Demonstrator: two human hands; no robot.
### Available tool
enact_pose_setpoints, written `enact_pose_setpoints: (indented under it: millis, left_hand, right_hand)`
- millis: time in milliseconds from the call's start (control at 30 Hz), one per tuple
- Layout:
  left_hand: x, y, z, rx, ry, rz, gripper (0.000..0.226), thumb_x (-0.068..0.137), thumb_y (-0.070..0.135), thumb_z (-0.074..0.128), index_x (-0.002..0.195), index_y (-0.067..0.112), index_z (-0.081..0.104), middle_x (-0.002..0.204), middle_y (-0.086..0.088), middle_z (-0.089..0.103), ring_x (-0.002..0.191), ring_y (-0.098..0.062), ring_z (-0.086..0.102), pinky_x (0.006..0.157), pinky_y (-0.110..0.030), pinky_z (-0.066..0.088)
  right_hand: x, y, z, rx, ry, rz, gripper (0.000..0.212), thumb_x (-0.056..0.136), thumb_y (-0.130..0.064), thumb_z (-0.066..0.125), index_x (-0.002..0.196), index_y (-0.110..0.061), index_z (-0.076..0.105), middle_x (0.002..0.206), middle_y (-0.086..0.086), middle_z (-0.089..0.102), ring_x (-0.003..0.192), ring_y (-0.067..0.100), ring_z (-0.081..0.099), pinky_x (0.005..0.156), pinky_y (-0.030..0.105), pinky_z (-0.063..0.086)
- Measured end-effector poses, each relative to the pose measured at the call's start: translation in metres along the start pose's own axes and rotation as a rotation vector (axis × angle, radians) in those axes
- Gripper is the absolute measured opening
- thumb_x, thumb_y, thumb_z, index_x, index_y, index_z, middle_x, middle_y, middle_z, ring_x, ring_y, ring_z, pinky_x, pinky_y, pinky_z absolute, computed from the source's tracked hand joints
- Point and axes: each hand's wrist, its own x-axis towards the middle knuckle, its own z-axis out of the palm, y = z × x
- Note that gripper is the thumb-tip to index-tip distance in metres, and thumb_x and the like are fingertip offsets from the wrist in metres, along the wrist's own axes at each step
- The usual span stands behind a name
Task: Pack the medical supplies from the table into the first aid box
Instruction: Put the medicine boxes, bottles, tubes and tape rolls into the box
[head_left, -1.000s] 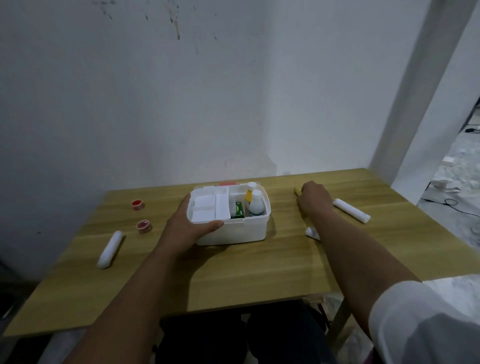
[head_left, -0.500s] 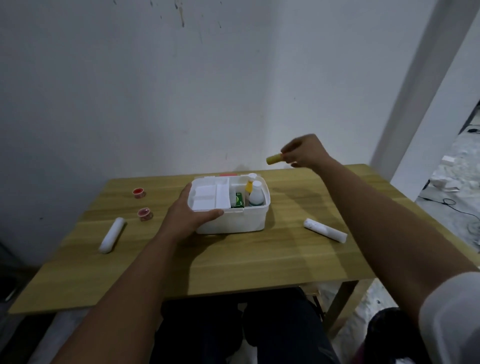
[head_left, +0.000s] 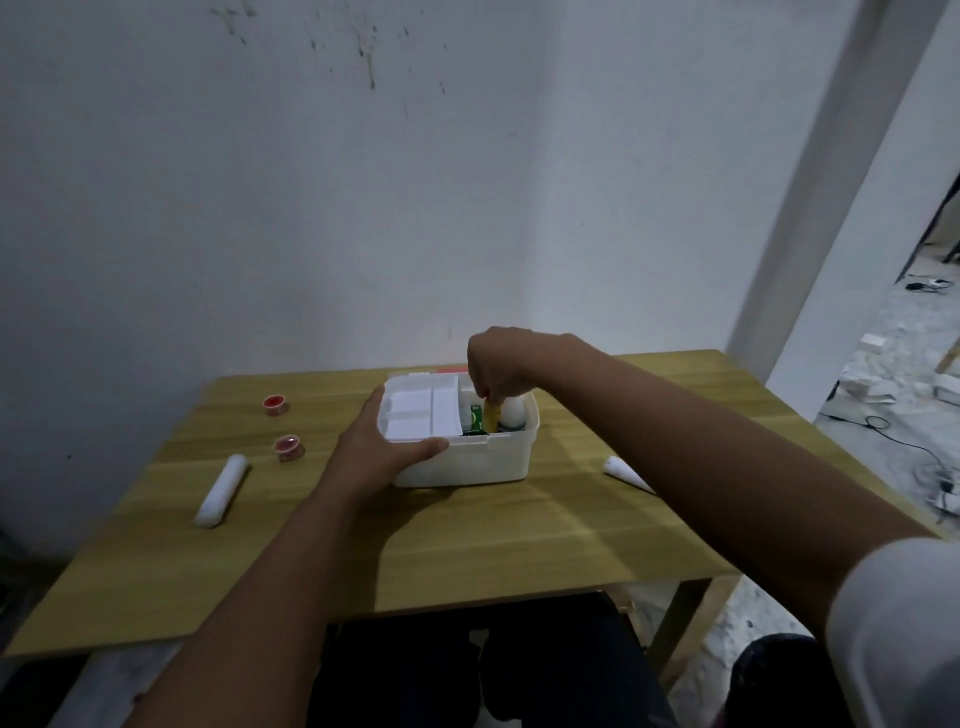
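left hand (head_left: 375, 453) clasps box (head_left: 467, 462) near-left corner | right hand (head_left: 501, 366) pinches yellow tube (head_left: 490, 415) upright inside box, beside white bottle (head_left: 513, 411) | rolls (head_left: 221, 489) on table (head_left: 519, 540)

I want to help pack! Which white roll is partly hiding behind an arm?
The white roll right of the first aid box; the right forearm covers part of it. The other white roll, far left, lies fully visible.

The right hand (head_left: 501, 366) hides the top of the yellow tube (head_left: 490, 415) in its grip; the right forearm covers most of the white roll (head_left: 621, 470) below it, and the green packet's (head_left: 476, 419) print is unreadable
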Motion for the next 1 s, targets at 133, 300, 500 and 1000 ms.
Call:
enact_pose_setpoints:
  millis: [133,300,500,1000]
  left_hand:
    - [0.002,-0.002,0.001,0.030,0.003,-0.014,0.120,0.054,0.069,0.090,0.156,0.043,0.032,0.149,0.009,0.052,0.129,-0.019,0.051,0.087,-0.037,0.054]
    - [0.003,-0.003,0.001,0.050,0.017,-0.015,0.122,0.055,0.069,0.090,0.158,0.043,0.030,0.148,0.009,0.052,0.129,-0.020,0.051,0.083,-0.034,0.051]
    - [0.003,-0.005,0.002,0.065,0.030,-0.011,0.125,0.054,0.070,0.089,0.159,0.043,0.027,0.151,0.007,0.052,0.131,-0.022,0.051,0.091,-0.040,0.054]
    - [0.001,0.000,-0.003,0.021,-0.030,0.001,0.124,0.047,0.077,0.089,0.155,0.044,0.037,0.147,0.010,0.055,0.127,-0.021,0.054,0.091,-0.044,0.057]
  right_hand:
    - [0.002,-0.011,0.012,-0.141,-0.009,0.015,0.025,0.088,-0.011,0.074,0.078,-0.020,0.053,0.085,0.000,0.060,0.097,0.026,0.060,0.094,0.047,0.034]
    - [0.003,-0.016,0.022,-0.201,-0.062,0.008,0.022,0.089,-0.008,0.070,0.081,-0.019,0.053,0.083,0.000,0.058,0.100,0.026,0.060,0.103,0.052,0.030]
    - [0.008,-0.016,0.038,-0.190,-0.049,-0.059,0.008,0.091,-0.017,0.070,0.091,-0.021,0.063,0.084,-0.005,0.059,0.097,0.023,0.058,0.107,0.056,0.027]
    - [-0.058,0.128,0.032,0.359,0.273,0.421,0.025,0.093,-0.014,0.060,0.111,-0.010,0.076,0.116,0.009,0.074,0.110,0.028,0.068,0.093,0.037,0.055]
